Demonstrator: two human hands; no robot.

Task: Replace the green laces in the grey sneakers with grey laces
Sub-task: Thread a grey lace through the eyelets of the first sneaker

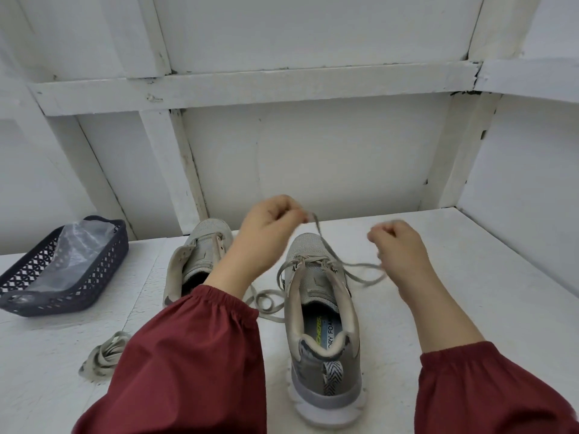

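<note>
Two grey sneakers stand on the white table, toes pointing away from me. The right sneaker (319,308) has a grey lace (357,270) threaded through its lowest eyelets, with slack looping on the table to its left. My left hand (269,223) is raised above the toe and pinches one end of that lace. My right hand (398,242) is closed on the other end, to the right of the shoe. The left sneaker (194,261) has no lace in it and is partly hidden by my left forearm.
A dark blue perforated basket (37,286) holding a clear plastic bag sits at the left. A bundled pale lace (103,355) lies on the table at the front left. White wall panels and beams rise behind the table.
</note>
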